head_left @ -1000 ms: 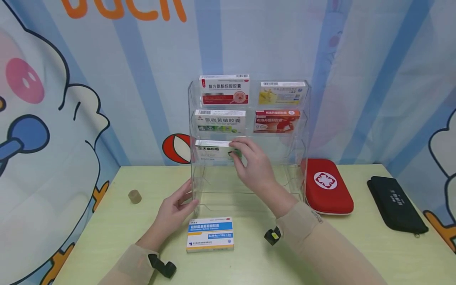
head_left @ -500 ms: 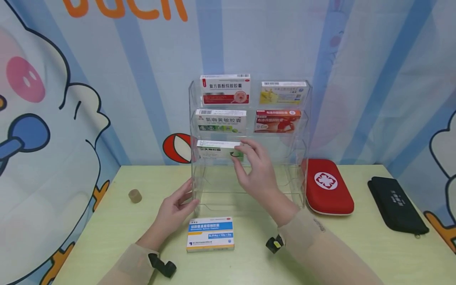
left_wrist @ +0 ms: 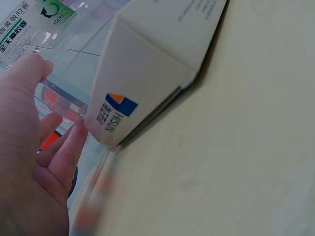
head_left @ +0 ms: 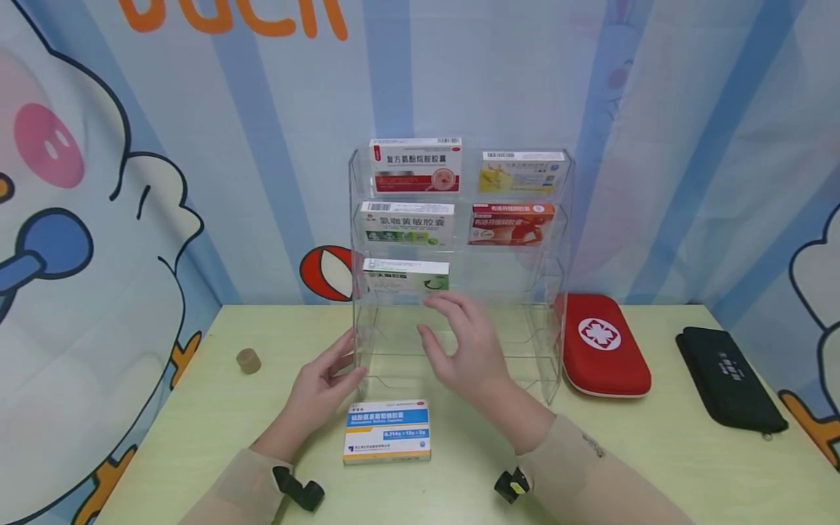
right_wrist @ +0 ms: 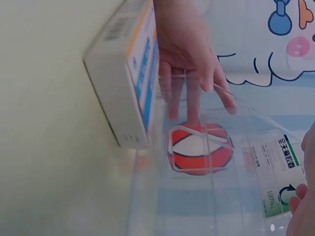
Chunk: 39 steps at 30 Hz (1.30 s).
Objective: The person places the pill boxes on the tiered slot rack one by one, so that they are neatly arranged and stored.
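Observation:
A clear acrylic display rack (head_left: 453, 367) stands upright at the back of the table. My left hand (head_left: 319, 385) holds its left side panel low down, thumb at the front edge and fingers along the outer face. My right hand (head_left: 474, 350) is in front of the rack with thumb and fingers parted and nothing between them. Just above its fingertips, a white-and-green medicine box (head_left: 405, 275) sits in the third tier, on the left. A blue-and-white medicine box (head_left: 387, 432) lies flat before the rack; its white end (left_wrist: 133, 83) looms large in the left wrist view.
Upper tiers bear a red-and-white box (head_left: 415, 166), a yellow-and-white box (head_left: 521, 172), a green-and-white box (head_left: 407, 224) and a red box (head_left: 510, 224). Right of the rack lie a red first-aid case (head_left: 607, 350) and a black pouch (head_left: 731, 377). A small brown cylinder (head_left: 249, 362) stands left.
My right hand has let go of the white-and-green box and come down a little, away from it. The box stays in the third tier, shifted slightly right. The left hand has not moved.

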Available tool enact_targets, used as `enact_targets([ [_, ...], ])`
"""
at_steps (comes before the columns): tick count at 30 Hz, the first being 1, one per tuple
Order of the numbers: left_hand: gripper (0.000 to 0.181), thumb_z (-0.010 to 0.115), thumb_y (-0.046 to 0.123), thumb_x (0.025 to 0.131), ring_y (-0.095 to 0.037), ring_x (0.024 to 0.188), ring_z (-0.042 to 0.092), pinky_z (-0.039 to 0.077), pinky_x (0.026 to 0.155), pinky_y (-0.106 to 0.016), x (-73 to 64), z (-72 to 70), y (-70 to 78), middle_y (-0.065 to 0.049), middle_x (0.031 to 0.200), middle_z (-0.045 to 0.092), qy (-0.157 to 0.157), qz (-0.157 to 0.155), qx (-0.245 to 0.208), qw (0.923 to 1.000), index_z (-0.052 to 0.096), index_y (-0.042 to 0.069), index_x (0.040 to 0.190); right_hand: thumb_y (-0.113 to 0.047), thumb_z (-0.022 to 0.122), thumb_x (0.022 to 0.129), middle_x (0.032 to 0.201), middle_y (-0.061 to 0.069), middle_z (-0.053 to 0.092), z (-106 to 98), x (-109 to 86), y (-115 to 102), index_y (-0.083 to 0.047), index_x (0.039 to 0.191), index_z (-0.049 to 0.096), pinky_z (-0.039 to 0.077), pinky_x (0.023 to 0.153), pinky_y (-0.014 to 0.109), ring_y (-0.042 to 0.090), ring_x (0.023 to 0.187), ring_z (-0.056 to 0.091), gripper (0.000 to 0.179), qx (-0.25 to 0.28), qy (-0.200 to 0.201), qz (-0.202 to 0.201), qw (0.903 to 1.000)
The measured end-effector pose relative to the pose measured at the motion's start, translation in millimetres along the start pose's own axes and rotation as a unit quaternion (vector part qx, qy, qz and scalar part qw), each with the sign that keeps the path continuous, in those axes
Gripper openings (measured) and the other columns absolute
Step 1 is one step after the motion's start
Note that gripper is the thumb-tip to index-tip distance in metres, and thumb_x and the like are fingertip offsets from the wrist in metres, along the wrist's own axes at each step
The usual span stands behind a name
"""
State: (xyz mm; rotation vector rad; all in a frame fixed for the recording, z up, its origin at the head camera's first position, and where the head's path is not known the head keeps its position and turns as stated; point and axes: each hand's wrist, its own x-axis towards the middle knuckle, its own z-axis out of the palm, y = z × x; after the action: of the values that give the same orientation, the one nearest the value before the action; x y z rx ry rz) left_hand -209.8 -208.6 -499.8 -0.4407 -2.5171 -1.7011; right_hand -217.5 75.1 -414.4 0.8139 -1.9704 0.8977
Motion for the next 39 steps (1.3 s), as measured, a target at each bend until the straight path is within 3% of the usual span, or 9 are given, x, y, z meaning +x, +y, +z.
enact_targets([
  [13, 0.077, 0.077, 0.021, 0.105, -0.035, 0.150, 0.062, 0.061, 0.109, -0.031, -0.6, 1.1, 3.2, -0.002, 0.174, 0.049, -0.001, -0.005, 0.002, 1.0000, 0.040, 0.039, 0.170, -0.014, 0.084, 0.091, 0.136, 0.014, 0.073, 5.6, -50.6, -17.7, -0.003, 0.138, 0.067, 0.062, 0.111, 0.046, 0.031, 0.129, 0.069, 0.051, 0.008, -0.087, 0.022, 0.9959],
  [22, 0.076, 0.077, 0.023, 0.106, -0.034, 0.151, 0.061, 0.061, 0.110, -0.032, 0.0, 1.1, 1.5, 0.000, 0.174, 0.049, -0.001, -0.011, 0.005, 0.9999, 0.040, 0.042, 0.170, -0.021, 0.083, 0.094, 0.138, 0.010, 0.072, 8.4, -72.3, -25.6, -0.006, 0.139, 0.067, 0.061, 0.114, 0.044, 0.027, 0.131, 0.070, 0.050, 0.008, -0.114, 0.052, 0.9921],
  [31, 0.076, 0.077, 0.024, 0.106, -0.033, 0.150, 0.061, 0.061, 0.109, -0.031, 0.2, 1.2, 1.5, 0.000, 0.174, 0.050, -0.003, -0.005, 0.007, 1.0000, 0.040, 0.043, 0.169, -0.017, 0.084, 0.092, 0.135, 0.006, 0.072, 7.7, -101.7, -28.0, -0.008, 0.135, 0.069, 0.064, 0.108, 0.042, 0.024, 0.126, 0.071, 0.047, 0.006, -0.131, 0.074, 0.9886],
  [39, 0.076, 0.077, 0.021, 0.105, -0.034, 0.149, 0.063, 0.061, 0.109, -0.030, 0.3, 0.2, -1.1, -0.002, 0.173, 0.051, -0.001, 0.002, 0.007, 1.0000, 0.041, 0.040, 0.170, -0.025, 0.085, 0.094, 0.137, 0.005, 0.071, 6.9, -108.6, -27.0, -0.010, 0.137, 0.068, 0.063, 0.109, 0.041, 0.023, 0.128, 0.070, 0.049, -0.004, -0.152, 0.088, 0.9845],
])
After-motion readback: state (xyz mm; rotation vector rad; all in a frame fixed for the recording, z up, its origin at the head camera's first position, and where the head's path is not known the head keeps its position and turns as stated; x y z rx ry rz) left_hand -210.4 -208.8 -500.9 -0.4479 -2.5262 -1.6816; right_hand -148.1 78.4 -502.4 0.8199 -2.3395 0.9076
